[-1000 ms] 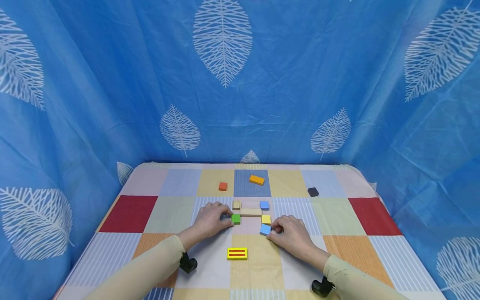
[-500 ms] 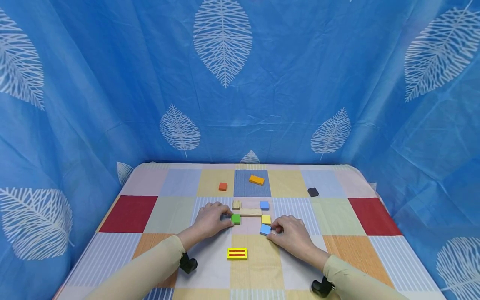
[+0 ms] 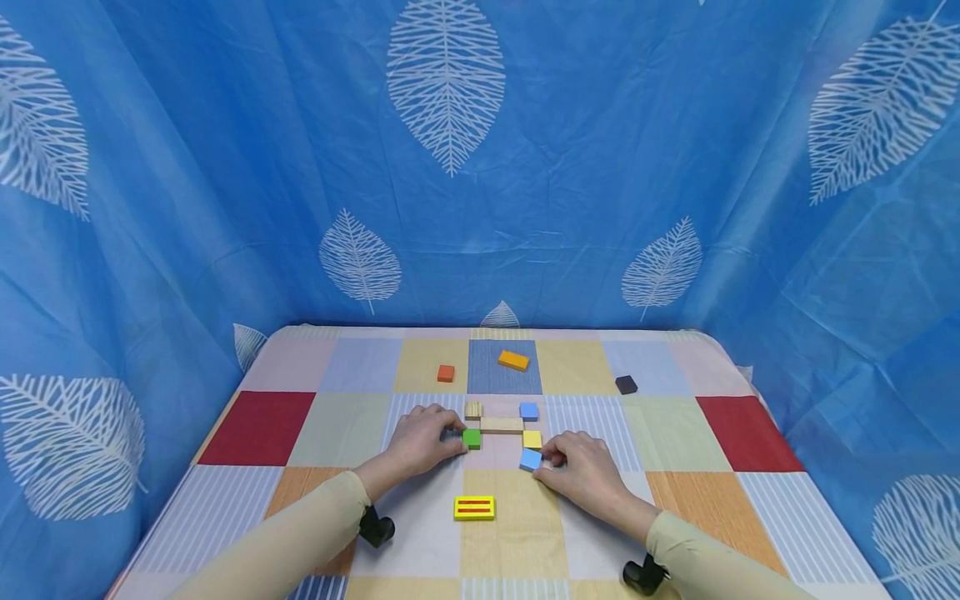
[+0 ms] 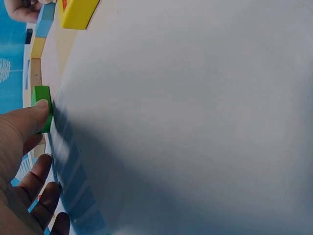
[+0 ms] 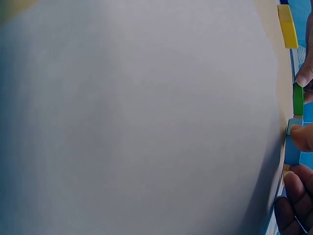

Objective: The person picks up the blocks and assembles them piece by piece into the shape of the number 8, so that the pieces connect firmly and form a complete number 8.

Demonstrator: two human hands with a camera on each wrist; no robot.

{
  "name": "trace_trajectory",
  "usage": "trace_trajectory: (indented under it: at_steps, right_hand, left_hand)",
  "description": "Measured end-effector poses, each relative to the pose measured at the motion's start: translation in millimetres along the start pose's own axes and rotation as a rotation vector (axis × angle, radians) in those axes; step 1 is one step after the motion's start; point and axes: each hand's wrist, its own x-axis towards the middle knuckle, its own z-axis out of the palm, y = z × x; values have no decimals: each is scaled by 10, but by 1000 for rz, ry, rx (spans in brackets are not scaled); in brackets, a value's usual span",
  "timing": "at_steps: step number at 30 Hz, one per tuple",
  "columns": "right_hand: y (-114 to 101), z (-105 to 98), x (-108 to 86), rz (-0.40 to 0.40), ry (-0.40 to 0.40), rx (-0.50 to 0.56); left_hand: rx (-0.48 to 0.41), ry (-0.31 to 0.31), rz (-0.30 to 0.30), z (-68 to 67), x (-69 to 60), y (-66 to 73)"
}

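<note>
My left hand [image 3: 422,439] pinches a green block [image 3: 472,439] between thumb and index finger; the left wrist view shows the thumb on the green block [image 4: 43,93]. With thumb and fingertips, my right hand [image 3: 587,472] pinches a light blue block [image 3: 530,459], which sits slightly turned just in front of a yellow block [image 3: 532,439]. Between the two sides lies a long plain wooden block [image 3: 502,426]. A striped wooden block [image 3: 473,409] stands at its far left end and a second blue block [image 3: 528,411] at its far right.
A yellow block with red stripes [image 3: 474,508] lies nearer the front edge. Farther back are an orange-red block [image 3: 446,373], an orange oblong block [image 3: 513,360] and a black block [image 3: 626,385]. Patchwork cloth covers the table [image 3: 337,427]; a blue leaf-print curtain [image 3: 525,167] surrounds it.
</note>
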Motion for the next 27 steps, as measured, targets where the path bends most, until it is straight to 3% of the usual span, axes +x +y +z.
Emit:
trace_trajectory:
  at_steps: [27]
  right_hand:
    - [-5, 9, 0, -1, 12, -18]
  left_hand:
    - [-4, -2, -7, -10, -10, 6]
